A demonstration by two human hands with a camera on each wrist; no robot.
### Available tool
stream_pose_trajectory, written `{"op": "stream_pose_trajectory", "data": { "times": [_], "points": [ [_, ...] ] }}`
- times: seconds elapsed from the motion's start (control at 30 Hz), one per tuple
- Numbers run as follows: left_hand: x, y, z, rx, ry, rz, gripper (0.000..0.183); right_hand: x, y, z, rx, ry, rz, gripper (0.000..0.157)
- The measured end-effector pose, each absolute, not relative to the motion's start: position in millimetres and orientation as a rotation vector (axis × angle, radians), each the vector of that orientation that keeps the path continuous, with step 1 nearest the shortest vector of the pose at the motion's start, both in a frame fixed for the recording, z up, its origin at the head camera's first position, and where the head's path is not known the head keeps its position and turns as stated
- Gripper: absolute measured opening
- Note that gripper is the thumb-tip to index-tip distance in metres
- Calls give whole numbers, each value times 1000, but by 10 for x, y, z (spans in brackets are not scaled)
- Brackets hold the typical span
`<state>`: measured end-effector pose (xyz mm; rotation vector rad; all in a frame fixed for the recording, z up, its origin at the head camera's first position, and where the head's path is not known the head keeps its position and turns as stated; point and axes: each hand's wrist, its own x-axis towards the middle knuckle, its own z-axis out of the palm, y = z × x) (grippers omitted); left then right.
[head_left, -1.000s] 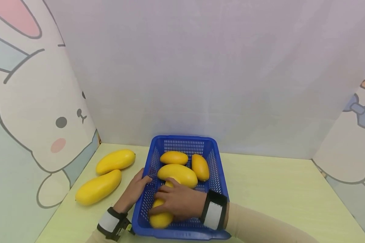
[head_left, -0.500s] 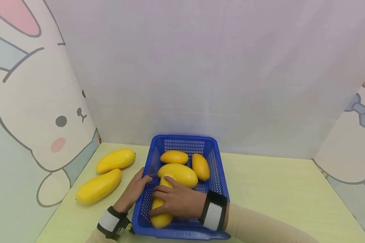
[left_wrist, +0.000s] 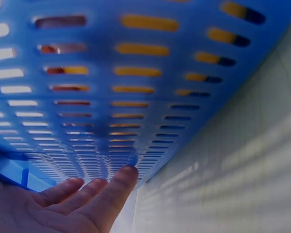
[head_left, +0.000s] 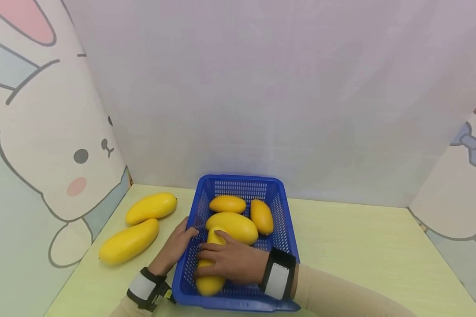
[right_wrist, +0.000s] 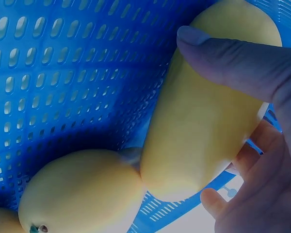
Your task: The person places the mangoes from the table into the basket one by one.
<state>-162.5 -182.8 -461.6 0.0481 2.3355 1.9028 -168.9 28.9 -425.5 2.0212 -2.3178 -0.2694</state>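
Note:
My left hand [head_left: 176, 244] grips the left side of a blue plastic basket [head_left: 238, 304], thumb over its rim. In the left wrist view, the left fingers [left_wrist: 121, 182] lie against the slotted outer wall. Inside the basket, my right hand [head_left: 238, 262] holds a long yellow mango [right_wrist: 194, 126] along the left wall, its thumb across one end. Beyond it a large yellow mango [head_left: 239, 226] lies crosswise, its left end right by the held one. Two smaller orange-yellow mangoes, one at the back [head_left: 227, 204] and one at the right [head_left: 262, 218], share the basket.
Two long yellow mangoes, one farther back [head_left: 150, 208] and one nearer [head_left: 128, 242], lie on the light green table [head_left: 353, 251] left of the basket. A pale back wall [head_left: 269, 110] rises behind, with cartoon-printed panels on both sides.
The held mango has turned slightly in the basket, and more of its far end shows past my right fingers. My left hand keeps its place on the rim.

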Motion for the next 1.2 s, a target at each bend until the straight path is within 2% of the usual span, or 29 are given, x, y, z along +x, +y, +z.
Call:
{"op": "stream_pose_trajectory", "data": {
  "times": [0.57, 1.2],
  "points": [
    [-1629, -1832, -4610, 59, 2323, 1910, 51, -1703, 284, -4266, 1988, -2275, -268, 57],
    [-1622, -1835, -4604, 88, 2309, 1912, 48, -1718, 315, -4320, 2033, -2315, -153, 67]
  ]
}}
